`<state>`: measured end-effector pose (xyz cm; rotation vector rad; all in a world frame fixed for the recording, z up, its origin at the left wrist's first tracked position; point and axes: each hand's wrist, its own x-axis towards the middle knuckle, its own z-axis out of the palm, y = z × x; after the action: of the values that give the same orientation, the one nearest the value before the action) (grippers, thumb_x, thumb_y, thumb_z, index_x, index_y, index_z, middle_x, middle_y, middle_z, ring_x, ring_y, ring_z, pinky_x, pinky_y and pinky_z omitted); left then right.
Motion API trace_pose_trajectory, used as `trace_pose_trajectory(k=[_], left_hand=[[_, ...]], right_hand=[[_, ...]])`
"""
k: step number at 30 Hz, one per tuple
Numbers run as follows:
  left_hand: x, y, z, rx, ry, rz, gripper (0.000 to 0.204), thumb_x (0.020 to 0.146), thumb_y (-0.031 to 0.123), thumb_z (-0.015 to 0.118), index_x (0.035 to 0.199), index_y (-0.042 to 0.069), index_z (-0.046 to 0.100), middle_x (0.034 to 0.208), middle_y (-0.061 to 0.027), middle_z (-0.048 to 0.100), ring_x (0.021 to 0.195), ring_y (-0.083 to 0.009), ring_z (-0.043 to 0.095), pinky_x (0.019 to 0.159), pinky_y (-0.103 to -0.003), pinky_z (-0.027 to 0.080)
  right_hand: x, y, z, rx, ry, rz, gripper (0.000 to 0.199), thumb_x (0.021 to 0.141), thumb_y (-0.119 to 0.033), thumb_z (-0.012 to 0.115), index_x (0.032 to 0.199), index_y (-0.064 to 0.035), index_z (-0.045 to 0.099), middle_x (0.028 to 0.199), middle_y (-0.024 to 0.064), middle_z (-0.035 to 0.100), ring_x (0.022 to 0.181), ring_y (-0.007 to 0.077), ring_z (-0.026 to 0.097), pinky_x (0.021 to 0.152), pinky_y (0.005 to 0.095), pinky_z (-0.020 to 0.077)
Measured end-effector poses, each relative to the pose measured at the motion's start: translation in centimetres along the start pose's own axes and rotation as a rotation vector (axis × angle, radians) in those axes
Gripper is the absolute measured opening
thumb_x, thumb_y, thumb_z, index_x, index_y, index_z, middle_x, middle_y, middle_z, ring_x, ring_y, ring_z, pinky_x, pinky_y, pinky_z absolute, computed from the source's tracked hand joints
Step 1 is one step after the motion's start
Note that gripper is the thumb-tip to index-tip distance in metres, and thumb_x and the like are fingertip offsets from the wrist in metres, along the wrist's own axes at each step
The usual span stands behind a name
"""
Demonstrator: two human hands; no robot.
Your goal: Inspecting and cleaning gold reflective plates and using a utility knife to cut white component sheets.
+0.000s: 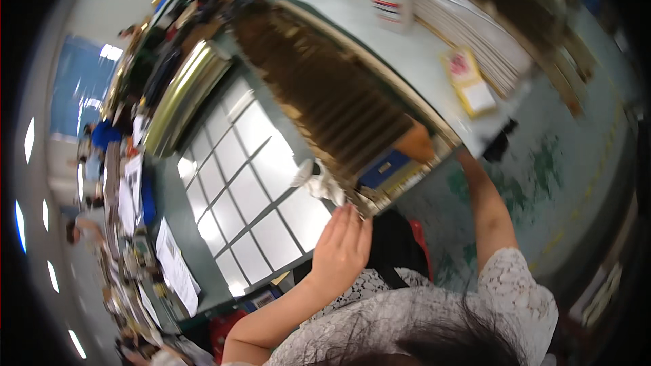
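A long wooden tray [400,193] with dark brown slats or ridges lies aslant in front of me, its near end close to my body. At its near left corner, my left hand [344,244] is closed on the edge, fingers together. My right hand [464,157] reaches the near right corner; its fingers are hidden behind the tray. Inside the near end sit a blue box [385,169] and an orange piece [415,142]. Crumpled white cloth [319,183] lies against the tray's left side, by my left hand.
Glossy white panels [251,183] form a grid on the green table [178,210] at left, near a shiny yellowish roll [186,98]. Papers [175,268] lie farther left. Beyond the tray are a white bottle [391,3], a yellow packet [469,81] and stacked sheets [468,34]. Other people sit far left.
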<state>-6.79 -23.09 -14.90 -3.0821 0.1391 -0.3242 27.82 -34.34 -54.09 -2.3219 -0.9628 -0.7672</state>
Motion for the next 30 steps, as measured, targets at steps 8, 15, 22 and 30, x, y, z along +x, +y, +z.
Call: trace_pose_trajectory(k=[8, 15, 22, 30], left_hand=[[-1.2, 0.0, 0.1, -0.136, 0.053, -0.091, 0.032, 0.078, 0.008, 0.054, 0.103, -0.01, 0.059, 0.117, -0.0296, 0.055, 0.111, -0.0359, 0.057, 0.096, -0.038, 0.047], [-1.5, 0.6, 0.7, -0.2, 0.044, -0.11, 0.034, 0.082, 0.01, 0.052, 0.108, -0.012, 0.056, 0.126, -0.0326, 0.048, 0.117, -0.0382, 0.052, 0.099, -0.039, 0.045], [-1.1, 1.2, 0.7, -0.246, 0.037, -0.196, 0.035, 0.088, 0.011, 0.049, 0.113, -0.013, 0.053, 0.132, -0.0326, 0.041, 0.123, -0.039, 0.045, 0.101, -0.036, 0.044], [-0.8, 1.1, 1.5, -0.103, 0.128, -0.197, 0.029, 0.089, 0.009, 0.045, 0.1, -0.012, 0.061, 0.117, -0.0306, 0.055, 0.111, -0.0376, 0.057, 0.092, -0.036, 0.051]], right_hand=[[17.6, -22.8, 12.1, 0.506, 0.053, -0.317, 0.032, 0.081, -0.019, 0.06, 0.105, 0.002, 0.062, 0.1, 0.0247, 0.062, 0.093, 0.0396, 0.06, 0.082, 0.0469, 0.0468], [21.2, -35.4, 15.6, 0.765, 0.027, -0.432, 0.032, 0.081, -0.019, 0.06, 0.105, 0.002, 0.061, 0.1, 0.0246, 0.062, 0.094, 0.0395, 0.059, 0.082, 0.0466, 0.0466], [19.4, -42.5, 17.3, 0.933, -0.045, -0.449, 0.032, 0.081, -0.019, 0.06, 0.105, 0.002, 0.061, 0.101, 0.0245, 0.062, 0.094, 0.0394, 0.059, 0.082, 0.0463, 0.0464], [14.1, -45.0, 17.8, 1.034, -0.161, -0.365, 0.032, 0.082, -0.019, 0.06, 0.105, 0.002, 0.061, 0.101, 0.0244, 0.061, 0.094, 0.0393, 0.059, 0.082, 0.046, 0.0463]])
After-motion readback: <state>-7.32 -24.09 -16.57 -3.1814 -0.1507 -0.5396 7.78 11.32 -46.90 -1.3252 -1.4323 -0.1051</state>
